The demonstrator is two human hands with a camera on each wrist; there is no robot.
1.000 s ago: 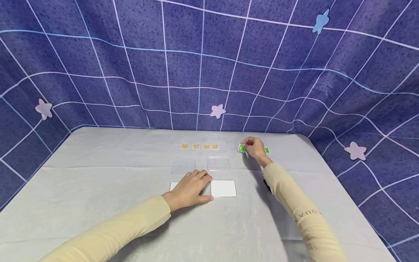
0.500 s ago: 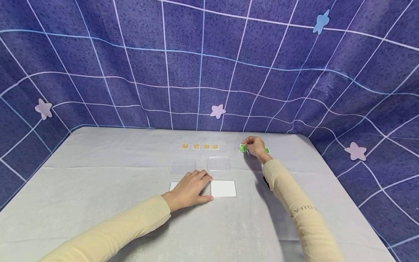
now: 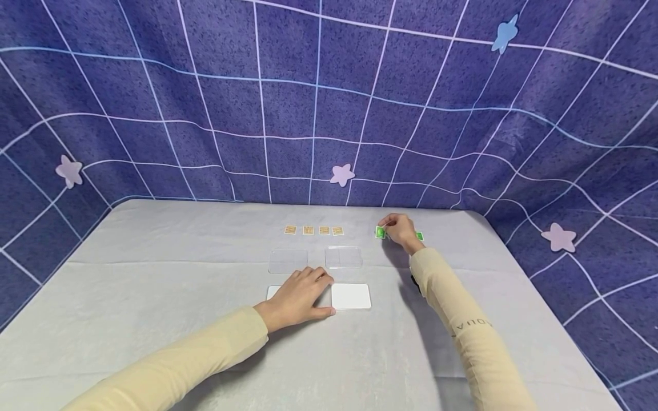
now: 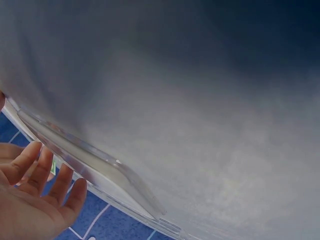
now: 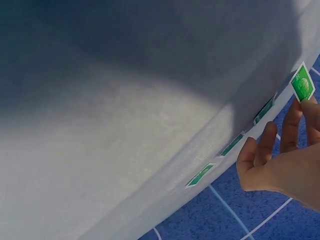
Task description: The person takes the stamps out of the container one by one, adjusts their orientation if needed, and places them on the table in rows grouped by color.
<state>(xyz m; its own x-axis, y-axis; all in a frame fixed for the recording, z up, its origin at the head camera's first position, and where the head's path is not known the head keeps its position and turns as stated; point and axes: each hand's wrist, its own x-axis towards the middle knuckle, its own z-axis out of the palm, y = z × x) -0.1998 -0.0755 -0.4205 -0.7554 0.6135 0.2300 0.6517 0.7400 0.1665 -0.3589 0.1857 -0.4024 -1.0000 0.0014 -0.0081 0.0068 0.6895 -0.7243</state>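
Observation:
My right hand [image 3: 401, 229] pinches a small white-edged green card [image 3: 380, 232] between thumb and finger at the far right of the table. In the right wrist view this card [image 5: 303, 84] stands tilted up at the fingertips, showing a pale green round picture. Three more green cards [image 5: 232, 144] lie in a row beside the hand. My left hand [image 3: 300, 294] lies with relaxed, spread fingers over a white slab [image 3: 273, 291], mostly hiding it. Its thumb and fingertips reach the left corners of a second white slab [image 3: 350, 296]. The left wrist view shows fingers [image 4: 60, 185] beside a clear-edged slab.
Two clear, flat plastic pieces [image 3: 343, 257] lie behind the white slabs. Farther back several small tan cards [image 3: 308, 230] form a row. A light grey cloth [image 3: 154, 308] covers the table, and a purple gridded curtain [image 3: 288, 103] with stars hangs behind it.
The right forearm has shifted slightly left, while the green card stays pinched in nearly the same place. The left hand has not moved.

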